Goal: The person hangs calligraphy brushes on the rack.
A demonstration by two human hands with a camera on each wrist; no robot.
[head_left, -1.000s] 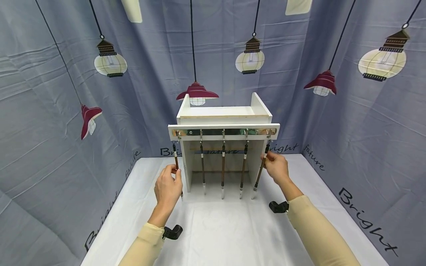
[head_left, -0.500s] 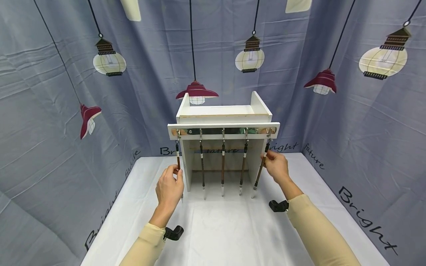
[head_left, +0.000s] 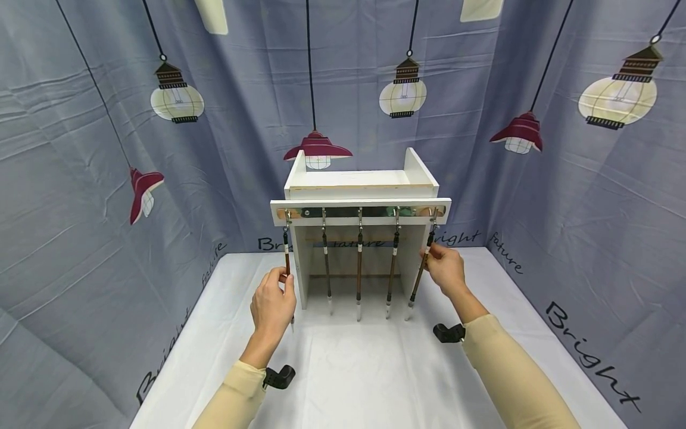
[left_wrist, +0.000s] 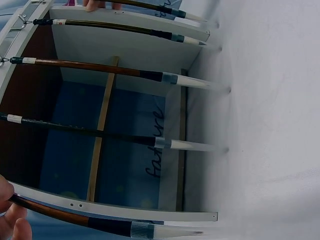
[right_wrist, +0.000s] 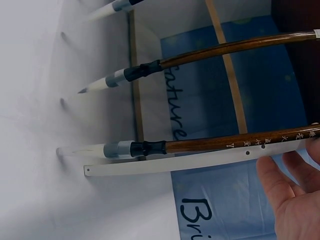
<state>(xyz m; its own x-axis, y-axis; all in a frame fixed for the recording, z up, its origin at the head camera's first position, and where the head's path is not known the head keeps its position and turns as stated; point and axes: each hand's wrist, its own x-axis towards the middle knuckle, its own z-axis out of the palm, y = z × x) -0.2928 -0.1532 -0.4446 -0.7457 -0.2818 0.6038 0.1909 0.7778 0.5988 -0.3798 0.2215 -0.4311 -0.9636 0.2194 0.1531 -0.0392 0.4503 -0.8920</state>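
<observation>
Several calligraphy brushes hang in a row from hooks on the front rail (head_left: 360,221) of a white wooden rack (head_left: 364,193). My left hand (head_left: 272,301) pinches the handle of the leftmost brush (head_left: 287,253), which hangs nearly straight. In the left wrist view its white, capped-looking tip (left_wrist: 172,231) points away from the fingers (left_wrist: 6,190). Over on the right, my right hand (head_left: 446,271) grips the upper handle of the rightmost brush (head_left: 418,280), which slants down to the left. The right wrist view shows that brush's brown handle (right_wrist: 215,142) beside the rack's side edge.
Between the hands hang other brushes, among them the middle brush (head_left: 359,262). The rack stands on a white-covered table (head_left: 354,375). A grey-blue curtain (head_left: 257,119) printed with lamps encloses the back and sides.
The leftmost brush has swung from a slant to nearly upright, as my left hand shifted slightly right. My right hand stays in place on its brush.
</observation>
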